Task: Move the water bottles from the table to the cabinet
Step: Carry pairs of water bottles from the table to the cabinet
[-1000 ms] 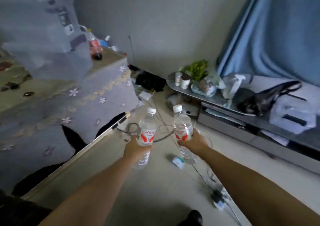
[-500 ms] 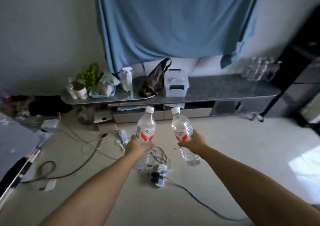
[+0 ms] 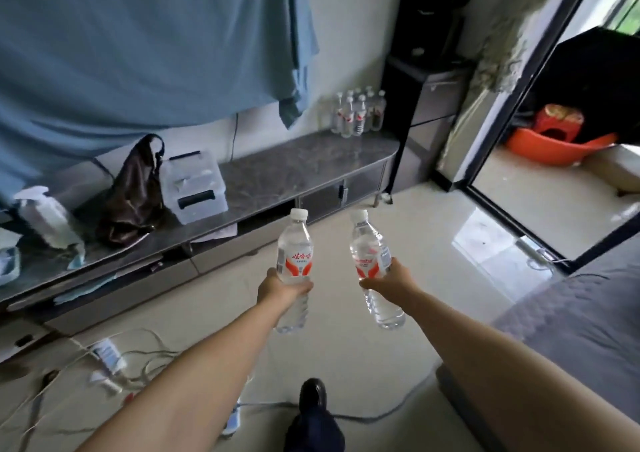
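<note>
A long cabinet (image 3: 294,171) stands ahead by the wall. On its far right end stand many bottles (image 3: 358,113). On its left part sit a bag (image 3: 133,191) and a box (image 3: 192,186) side by side.

2 clear bottles (image 3: 294,254) (image 3: 370,254) (capped), aloft

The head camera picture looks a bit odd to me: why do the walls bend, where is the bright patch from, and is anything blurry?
Head view: the wide lens bows the door frame and cabinet; daylight through the doorway glares off the floor; the spray bottle at the left edge is smeared, while both held bottles stay sharp.
</note>
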{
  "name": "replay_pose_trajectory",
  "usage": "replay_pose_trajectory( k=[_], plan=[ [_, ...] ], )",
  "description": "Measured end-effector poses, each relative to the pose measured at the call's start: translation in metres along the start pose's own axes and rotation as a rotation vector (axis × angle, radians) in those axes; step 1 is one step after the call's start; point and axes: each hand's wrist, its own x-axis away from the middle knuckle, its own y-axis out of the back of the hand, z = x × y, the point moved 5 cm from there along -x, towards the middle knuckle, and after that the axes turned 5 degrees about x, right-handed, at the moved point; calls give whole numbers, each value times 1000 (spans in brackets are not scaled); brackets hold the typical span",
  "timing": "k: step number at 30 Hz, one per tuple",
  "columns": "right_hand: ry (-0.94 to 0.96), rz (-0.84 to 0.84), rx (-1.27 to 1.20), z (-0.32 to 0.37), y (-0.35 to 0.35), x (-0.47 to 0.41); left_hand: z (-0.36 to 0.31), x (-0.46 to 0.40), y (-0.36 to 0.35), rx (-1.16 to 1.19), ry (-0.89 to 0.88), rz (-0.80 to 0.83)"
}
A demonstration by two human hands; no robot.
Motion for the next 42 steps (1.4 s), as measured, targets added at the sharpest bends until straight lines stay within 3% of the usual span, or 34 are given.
replay_pose_trajectory(
  k=[5,15,25,35,42],
  plan=[
    [7,-51,47,8,40,-79,-61,-77,-49,-37,-39,57],
    [-24,-139,-114,72,125,-221,-214,-220,-119,-89,-143,156],
    [-17,-137,-106,97,210,-371,-306,-335,-217,-153,-108,261],
    [-55,-102,-44,110,334,-573,-423,-450,-329,-119,24,212],
    [-70,-47,-39,124,355,-663,-456,-516,-377,-67,76,233]
  ],
)
